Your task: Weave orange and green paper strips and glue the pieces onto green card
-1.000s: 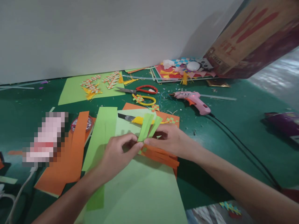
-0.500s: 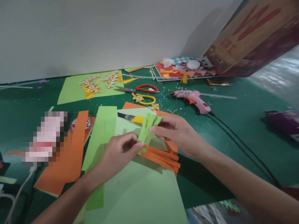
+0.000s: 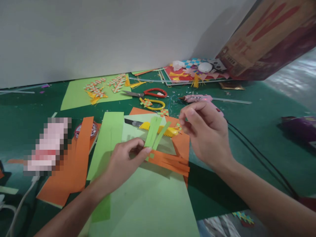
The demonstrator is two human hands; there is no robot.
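My left hand pinches a partly woven piece of paper strips between thumb and fingers. Light green strips stand up from it, and orange strips fan out to the right. A small green and orange check shows by the thumb; the rest of the weave is hidden by my fingers. Away from the strips, to their right, hovers my right hand, its fingers curled in and the thumb close to them, with nothing visible held. A yellow utility knife, blade out, lies behind the green strips on the pale green paper.
Red-handled scissors and yellow-handled scissors lie farther back. A pink glue gun sits partly behind my right hand, its black cord running right. Orange paper and a blurred-out phone are at left. A paper bag stands back right.
My right hand has let go of the green strips and moved right and up. The green strips now spread apart, and more of the knife shows. My left hand has stayed in place.
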